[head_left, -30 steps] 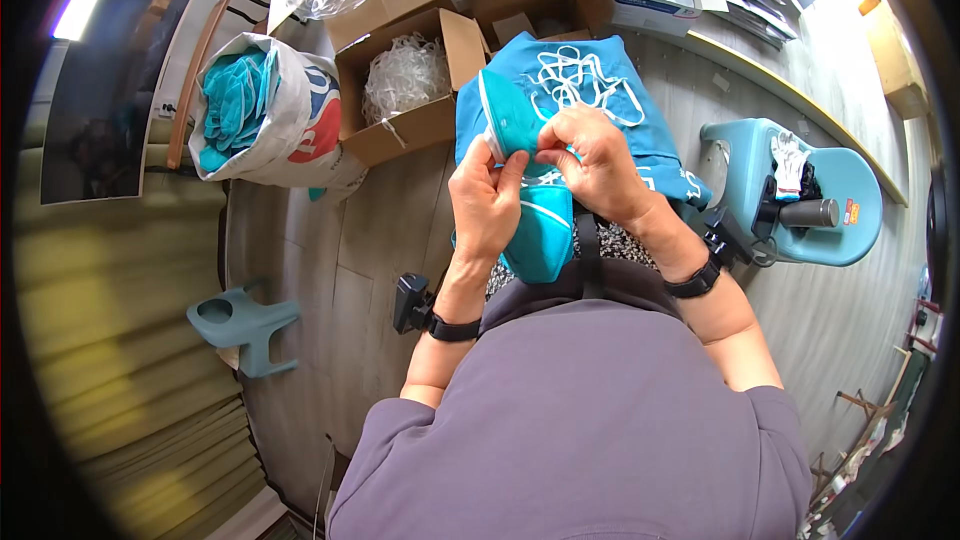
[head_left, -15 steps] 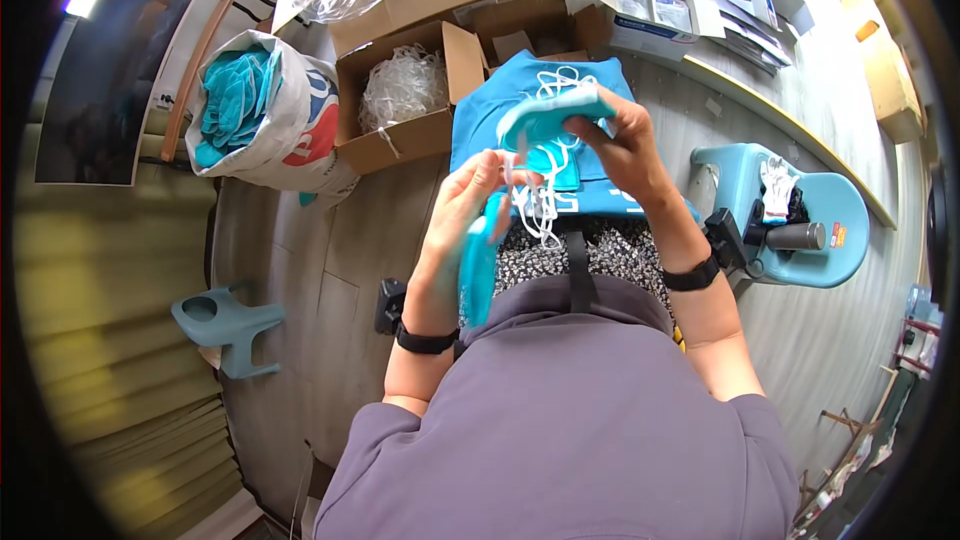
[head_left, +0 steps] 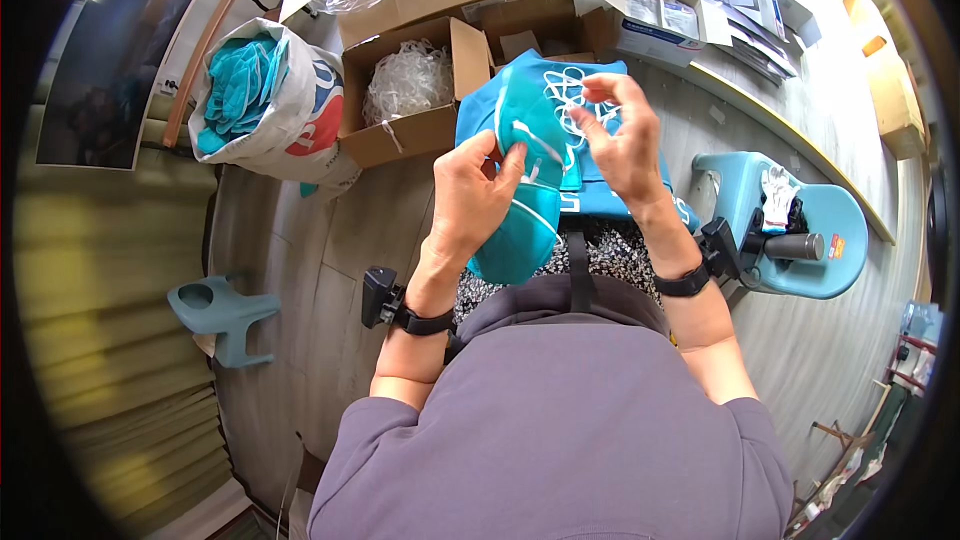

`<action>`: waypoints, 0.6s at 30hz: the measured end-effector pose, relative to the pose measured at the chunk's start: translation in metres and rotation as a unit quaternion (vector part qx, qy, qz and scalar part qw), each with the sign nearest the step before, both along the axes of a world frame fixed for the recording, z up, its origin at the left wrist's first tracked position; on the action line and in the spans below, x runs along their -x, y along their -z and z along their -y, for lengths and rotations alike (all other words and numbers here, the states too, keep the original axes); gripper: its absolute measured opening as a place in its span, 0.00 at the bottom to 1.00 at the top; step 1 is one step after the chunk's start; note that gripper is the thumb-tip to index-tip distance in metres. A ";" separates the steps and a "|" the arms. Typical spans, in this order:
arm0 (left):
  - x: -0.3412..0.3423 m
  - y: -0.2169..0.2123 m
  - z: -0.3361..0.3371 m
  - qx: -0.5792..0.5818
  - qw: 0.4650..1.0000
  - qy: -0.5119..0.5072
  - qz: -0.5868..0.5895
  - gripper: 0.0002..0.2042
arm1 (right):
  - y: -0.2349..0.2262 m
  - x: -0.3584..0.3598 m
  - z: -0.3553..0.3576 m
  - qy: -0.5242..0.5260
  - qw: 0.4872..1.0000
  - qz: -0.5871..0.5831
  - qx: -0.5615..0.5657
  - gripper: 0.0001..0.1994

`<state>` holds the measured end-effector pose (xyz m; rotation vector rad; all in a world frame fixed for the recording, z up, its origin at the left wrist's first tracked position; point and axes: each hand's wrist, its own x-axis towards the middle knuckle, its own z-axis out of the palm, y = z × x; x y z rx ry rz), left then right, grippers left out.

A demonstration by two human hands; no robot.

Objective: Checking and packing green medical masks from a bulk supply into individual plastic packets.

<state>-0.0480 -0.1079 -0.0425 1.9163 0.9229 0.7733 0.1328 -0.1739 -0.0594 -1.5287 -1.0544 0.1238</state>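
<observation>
My left hand (head_left: 470,190) pinches a curved teal fabric piece, mask-like in shape (head_left: 528,120), which has a thin white strap across it. A second teal lobe (head_left: 515,240) hangs below the same hand; whether it is a separate piece I cannot tell. My right hand (head_left: 625,140) is raised to the right of it, thumb and fingers apart, holding nothing that I can see. Just beyond those fingers, loops of white elastic cord (head_left: 563,90) lie on the blue cloth (head_left: 485,105) over my lap. Part of another teal piece shows beneath the held one.
A white bag (head_left: 315,125) full of teal pieces stands at the left. Beside it, a cardboard box (head_left: 400,150) holds tangled white cord (head_left: 408,82). To the right, a light blue chair (head_left: 835,275) carries gloves (head_left: 777,200) and a grey flask (head_left: 795,246). A small stool (head_left: 235,320) is lower left.
My right hand has let go of the teal piece. That piece now hangs from my left hand, turned with its strap showing. My left hand has turned over, and the lower lobe has swung right.
</observation>
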 end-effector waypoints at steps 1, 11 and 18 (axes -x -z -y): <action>0.001 0.009 -0.002 -0.023 1.000 -0.001 -0.006 0.08 | -0.002 0.000 0.004 0.003 1.000 -0.021 -0.010 0.09; 0.015 0.001 0.008 -0.019 0.997 0.039 0.069 0.05 | 0.024 -0.020 -0.010 -0.038 0.995 0.081 -0.040 0.04; 0.011 -0.001 0.002 0.028 0.970 -0.113 0.213 0.05 | 0.017 -0.010 -0.007 -0.090 0.994 0.055 0.023 0.10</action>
